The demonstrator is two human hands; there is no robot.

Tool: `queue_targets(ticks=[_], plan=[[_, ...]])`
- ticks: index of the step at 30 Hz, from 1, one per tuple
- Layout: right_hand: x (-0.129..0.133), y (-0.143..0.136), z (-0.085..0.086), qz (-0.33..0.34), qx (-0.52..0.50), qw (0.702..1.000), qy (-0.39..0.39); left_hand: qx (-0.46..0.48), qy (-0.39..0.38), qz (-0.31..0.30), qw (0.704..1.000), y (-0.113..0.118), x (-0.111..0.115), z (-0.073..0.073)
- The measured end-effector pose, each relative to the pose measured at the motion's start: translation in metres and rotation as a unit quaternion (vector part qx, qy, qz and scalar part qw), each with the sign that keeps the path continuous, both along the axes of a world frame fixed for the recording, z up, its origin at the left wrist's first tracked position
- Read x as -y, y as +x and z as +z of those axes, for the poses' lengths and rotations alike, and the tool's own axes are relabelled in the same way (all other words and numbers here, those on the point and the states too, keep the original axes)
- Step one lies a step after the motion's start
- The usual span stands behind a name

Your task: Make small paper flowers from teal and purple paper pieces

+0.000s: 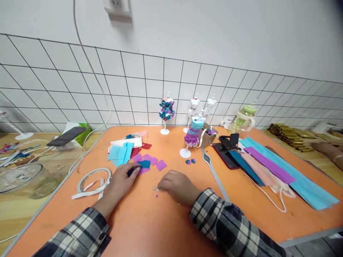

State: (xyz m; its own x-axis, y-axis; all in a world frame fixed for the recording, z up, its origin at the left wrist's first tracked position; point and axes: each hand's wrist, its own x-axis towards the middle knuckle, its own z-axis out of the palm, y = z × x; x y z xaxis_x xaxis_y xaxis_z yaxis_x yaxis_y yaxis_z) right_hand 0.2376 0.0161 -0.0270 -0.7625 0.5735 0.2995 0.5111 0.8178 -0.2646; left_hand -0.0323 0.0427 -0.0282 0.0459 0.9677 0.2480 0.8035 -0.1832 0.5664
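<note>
My left hand (122, 180) has its thumb and fingers closed on a dark teal paper square (145, 164), beside several purple squares (161, 165). In my right hand (178, 185) is a pair of tweezers (155, 189), its two thin metal tips pointing left just above the tabletop; the rest is hidden by the fingers. A tiny purple scrap (157, 196) lies under the tips. Two small teal-and-purple flowers (190, 161) rest beyond my right hand. Behind them stands a mini dress form (195, 130) wrapped in light blue and purple.
A roll of white tape (93, 180) and light blue sheets (121, 152) lie left. At the back are a flower-covered dress form (166, 110) and bare white forms (194, 107). Right are a grey strap (215, 175), a phone (226, 156), coloured strips (289, 171), a bottle (243, 117) and another person's hand (328, 149).
</note>
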Motion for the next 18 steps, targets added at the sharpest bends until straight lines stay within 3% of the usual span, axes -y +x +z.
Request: queue_targets(ticks=[4,11,15,18], plan=[[0.012,-0.007,-0.001,0.073,0.061,0.994,0.051,0.0,-0.006,0.001,1.0,-0.002,0.0,0.0],[0.02,-0.024,0.009,0.008,0.166,0.983,0.078,0.001,-0.006,0.0,1.0,-0.003,-0.001,0.0],[0.024,-0.016,0.013,0.002,0.141,0.989,0.047,0.004,-0.008,-0.001,1.0,-0.006,-0.001,-0.001],[0.021,0.008,0.023,-0.03,0.044,0.999,-0.005,0.004,-0.006,0.0,1.0,-0.007,-0.003,-0.003]])
